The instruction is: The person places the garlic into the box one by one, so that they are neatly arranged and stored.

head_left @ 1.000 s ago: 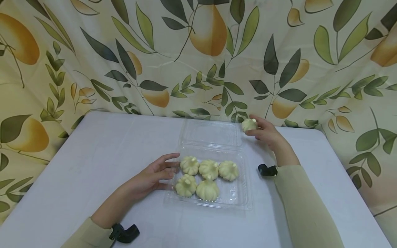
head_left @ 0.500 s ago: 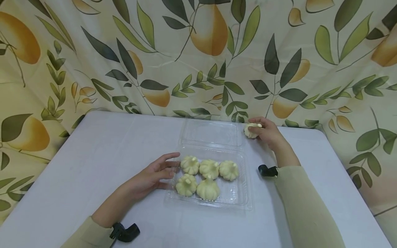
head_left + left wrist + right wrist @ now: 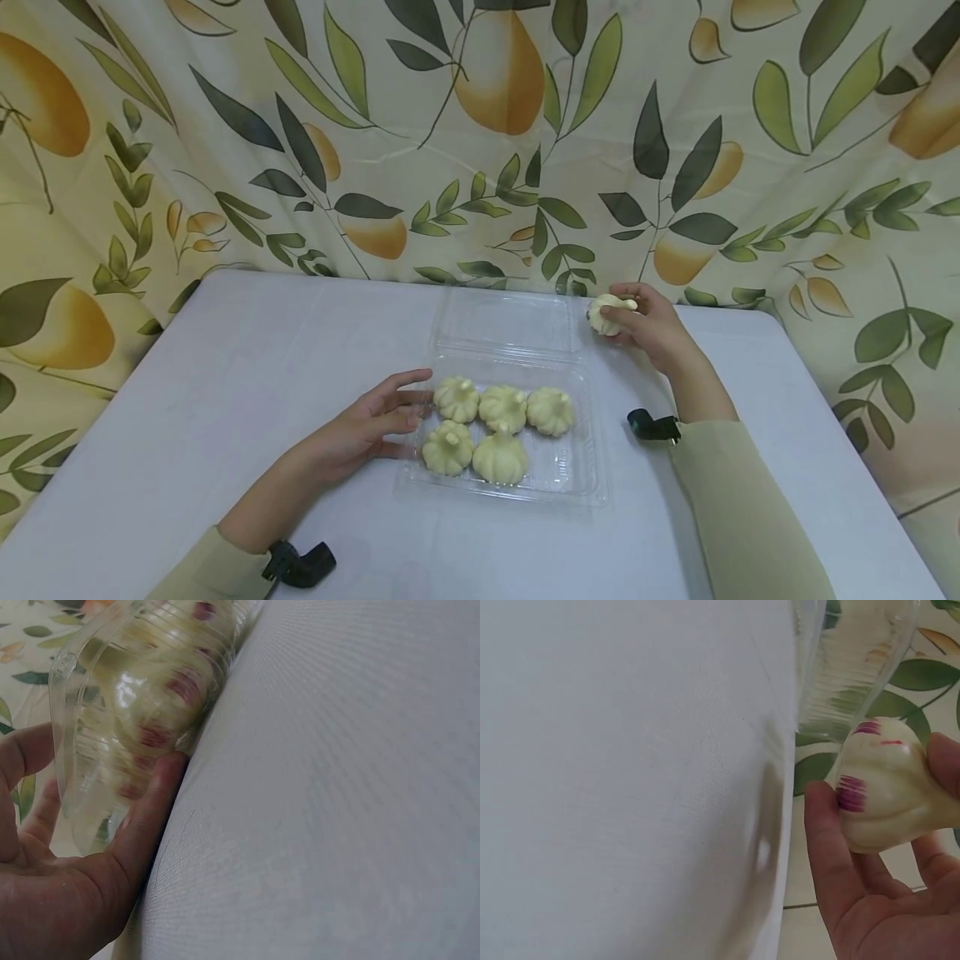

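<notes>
My right hand (image 3: 651, 327) holds a pale garlic bulb (image 3: 611, 314) between thumb and fingers, just right of the raised lid at the back of the table. Purple streaks mark this bulb (image 3: 885, 791) in the right wrist view, and its stem points back toward my palm. On the table lies a clear plastic box (image 3: 577, 467), hinged open, with several more garlic bulbs (image 3: 501, 458) in two rows. Against its left side rests my left hand (image 3: 375, 421), fingers spread and relaxed. In the left wrist view the thumb (image 3: 142, 825) lies along the box wall.
The box's transparent lid (image 3: 506, 321) lies back toward the far table edge. A white cloth covers the table (image 3: 262, 358). Behind it hangs a curtain (image 3: 480, 192) printed with fruit and leaves. A black wrist camera (image 3: 300, 564) sits at the left sleeve.
The right hand has turned the garlic bulb, so its stem now points right, and drawn it slightly lower. The left hand, the box and the bulbs inside stay put.
</notes>
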`<move>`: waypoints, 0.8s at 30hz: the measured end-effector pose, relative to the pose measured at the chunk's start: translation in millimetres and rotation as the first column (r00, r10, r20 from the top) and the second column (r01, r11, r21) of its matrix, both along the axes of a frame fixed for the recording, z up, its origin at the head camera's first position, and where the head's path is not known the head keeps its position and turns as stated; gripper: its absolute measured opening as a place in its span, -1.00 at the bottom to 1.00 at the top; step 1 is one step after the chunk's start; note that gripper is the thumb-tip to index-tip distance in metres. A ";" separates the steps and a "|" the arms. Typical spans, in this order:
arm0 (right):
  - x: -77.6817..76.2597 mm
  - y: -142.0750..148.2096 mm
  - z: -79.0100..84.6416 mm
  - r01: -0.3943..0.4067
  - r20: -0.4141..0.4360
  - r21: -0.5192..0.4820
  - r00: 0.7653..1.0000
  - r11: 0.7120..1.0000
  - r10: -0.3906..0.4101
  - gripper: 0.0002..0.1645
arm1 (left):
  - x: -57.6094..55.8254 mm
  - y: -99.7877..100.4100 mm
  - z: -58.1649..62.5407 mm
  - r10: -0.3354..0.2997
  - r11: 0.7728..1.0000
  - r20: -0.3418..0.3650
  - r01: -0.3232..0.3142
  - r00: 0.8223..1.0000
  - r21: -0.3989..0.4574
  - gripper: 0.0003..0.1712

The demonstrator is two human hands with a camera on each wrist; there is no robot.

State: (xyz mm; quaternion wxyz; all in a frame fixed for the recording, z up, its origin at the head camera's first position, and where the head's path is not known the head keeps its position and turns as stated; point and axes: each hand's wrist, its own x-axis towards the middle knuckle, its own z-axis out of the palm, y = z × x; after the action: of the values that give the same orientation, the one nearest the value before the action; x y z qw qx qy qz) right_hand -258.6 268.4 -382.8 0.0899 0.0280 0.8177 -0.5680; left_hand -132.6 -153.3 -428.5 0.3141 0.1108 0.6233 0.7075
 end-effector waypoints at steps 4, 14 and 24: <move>8.0 -0.3 2.7 0.008 -0.004 -0.016 1.000 1.000 -0.008 -0.36 | -0.1 -0.7 0.3 -0.002 1.000 0.001 0.002 1.000 0.002 -0.22; 26.6 0.2 5.3 0.008 -0.047 -0.108 0.999 0.994 -0.013 -0.55 | -0.6 -0.3 0.9 0.003 1.000 0.005 -0.003 1.000 -0.010 -0.22; 42.8 4.2 7.0 -0.025 -0.095 -0.137 0.995 0.990 0.012 -0.66 | 0.7 1.3 2.3 0.001 1.000 0.001 -0.001 1.000 -0.003 -0.23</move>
State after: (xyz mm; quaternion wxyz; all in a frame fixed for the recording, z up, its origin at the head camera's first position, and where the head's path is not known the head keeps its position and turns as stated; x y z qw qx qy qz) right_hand -215.8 272.6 -375.8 0.0581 -0.0125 0.7800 -0.6230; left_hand -131.9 -152.0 -426.2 0.3142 0.1096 0.6243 0.7067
